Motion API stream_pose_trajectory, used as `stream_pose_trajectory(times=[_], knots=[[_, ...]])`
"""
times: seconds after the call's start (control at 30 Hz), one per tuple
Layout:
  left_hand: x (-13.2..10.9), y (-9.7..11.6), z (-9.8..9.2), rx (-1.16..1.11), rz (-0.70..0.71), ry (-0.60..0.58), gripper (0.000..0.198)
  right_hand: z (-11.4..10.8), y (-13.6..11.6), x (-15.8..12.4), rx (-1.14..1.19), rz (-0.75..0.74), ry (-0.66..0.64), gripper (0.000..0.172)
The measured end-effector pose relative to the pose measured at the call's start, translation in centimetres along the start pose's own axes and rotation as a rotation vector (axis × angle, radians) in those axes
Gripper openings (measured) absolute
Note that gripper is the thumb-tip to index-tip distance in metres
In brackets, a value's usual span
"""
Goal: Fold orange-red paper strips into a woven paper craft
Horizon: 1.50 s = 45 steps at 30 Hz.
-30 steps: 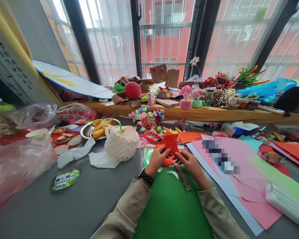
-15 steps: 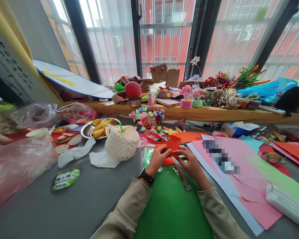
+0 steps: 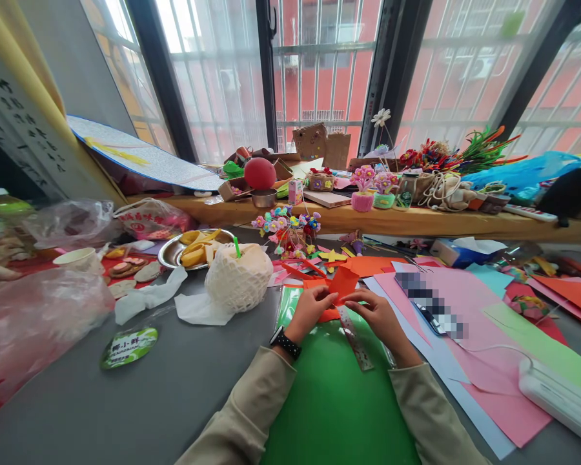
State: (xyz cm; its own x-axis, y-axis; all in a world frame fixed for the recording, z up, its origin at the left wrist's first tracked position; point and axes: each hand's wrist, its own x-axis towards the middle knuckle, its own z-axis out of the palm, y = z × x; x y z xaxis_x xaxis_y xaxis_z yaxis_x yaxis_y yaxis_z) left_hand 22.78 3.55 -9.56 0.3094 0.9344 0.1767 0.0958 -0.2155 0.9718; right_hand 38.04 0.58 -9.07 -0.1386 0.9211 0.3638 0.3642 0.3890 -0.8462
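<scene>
A small piece of orange paper (image 3: pixel 343 282) stands raised above the green mat (image 3: pixel 339 407). My left hand (image 3: pixel 311 311) pinches its lower left edge between thumb and fingers. At the lower right edge of the same paper, the thumb and index finger of my right hand (image 3: pixel 378 318) are closed on it. A patterned ruler (image 3: pixel 357 342) lies slanted on the mat between my wrists. More orange paper (image 3: pixel 328 315) lies beneath my fingers, partly hidden by them.
Left of my hands stands a netted white coconut (image 3: pixel 239 279) with a green straw, before a metal bowl (image 3: pixel 167 254) of peels. Coloured paper sheets (image 3: pixel 484 336), a phone (image 3: pixel 428 310) and a white power strip (image 3: pixel 559 394) lie rightward. Pipe-cleaner flowers (image 3: pixel 288 226) stand behind.
The orange paper has tilted to the right and shifted slightly. My right hand has moved a little rightward, its fingers more drawn together. More of the ruler shows.
</scene>
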Motion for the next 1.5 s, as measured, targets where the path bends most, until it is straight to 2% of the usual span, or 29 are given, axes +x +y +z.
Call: stream_pose_trajectory(times=[0.27,0.7,0.9,1.1,1.27,1.5], knots=[[0.0,0.0,0.1,-0.055,-0.045,-0.076,0.028,0.4,0.9,0.1,0.007,0.087,0.095,0.025],[0.0,0.1,0.2,-0.122,-0.073,-0.091,0.029,0.8,1.0,0.1,0.015,0.086,0.092,0.022],[0.2,0.1,0.2,-0.235,-0.095,-0.066,0.031,1.0,1.5,0.2,0.163,0.144,0.218,0.034],[0.1,0.1,0.2,-0.28,-0.111,-0.114,0.034,0.9,0.9,0.1,0.101,0.133,0.094,0.028],[0.1,0.1,0.2,-0.3,-0.118,-0.139,0.042,0.9,0.6,0.0,0.076,0.133,0.104,0.027],[0.1,-0.3,0.2,-0.316,-0.165,-0.205,0.042,1.0,0.8,0.0,0.029,0.126,0.119,0.028]])
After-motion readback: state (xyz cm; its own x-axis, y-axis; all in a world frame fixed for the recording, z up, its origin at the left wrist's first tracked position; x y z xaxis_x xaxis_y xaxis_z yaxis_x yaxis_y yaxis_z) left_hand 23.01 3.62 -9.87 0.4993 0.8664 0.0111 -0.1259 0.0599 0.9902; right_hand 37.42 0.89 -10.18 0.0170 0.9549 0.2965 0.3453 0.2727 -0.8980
